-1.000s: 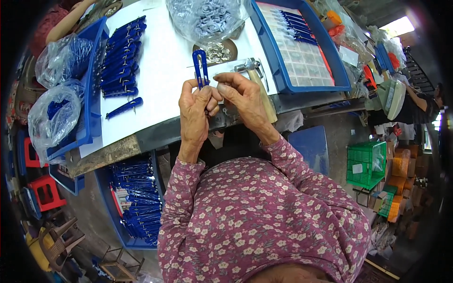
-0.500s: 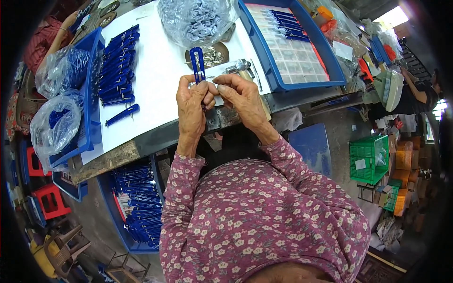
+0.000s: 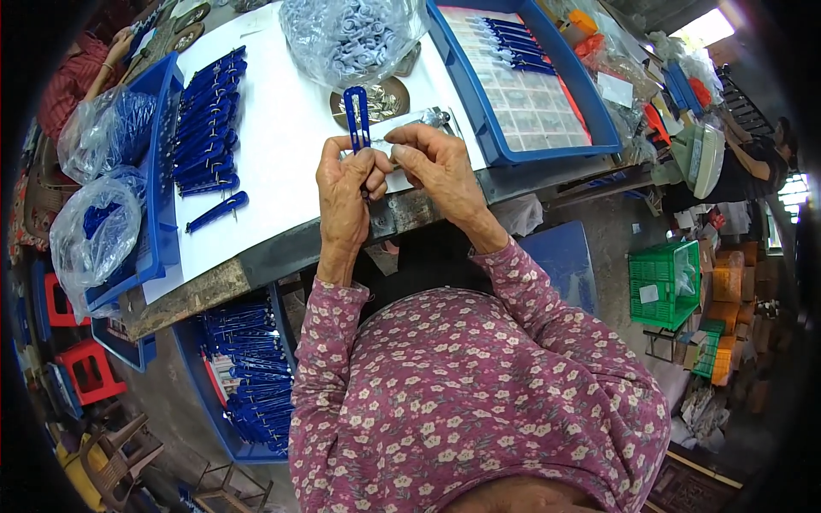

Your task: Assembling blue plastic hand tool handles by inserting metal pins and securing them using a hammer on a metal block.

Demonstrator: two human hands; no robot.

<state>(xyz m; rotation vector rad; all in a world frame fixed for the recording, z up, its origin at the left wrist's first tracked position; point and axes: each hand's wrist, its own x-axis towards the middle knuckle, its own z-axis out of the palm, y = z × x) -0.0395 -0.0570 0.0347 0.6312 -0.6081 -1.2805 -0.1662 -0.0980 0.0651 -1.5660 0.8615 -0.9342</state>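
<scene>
One blue looped piece [image 3: 364, 120] juts forward over a white-covered desk [image 3: 274, 171], its near end in the closed grip of the left hand [image 3: 346, 184]. Just beside it, the right hand [image 3: 440, 167] bends thumb toward fingertips; whether that grip holds anything cannot be told. Beyond sits a brown dish [image 3: 401, 91] of small metal pieces [image 3: 381, 101].

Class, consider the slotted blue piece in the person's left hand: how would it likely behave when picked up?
The slotted blue piece is probably stiff, since it juts straight out beyond the left hand without drooping. It may also be light for its length, given its slim form and open slot.
</scene>
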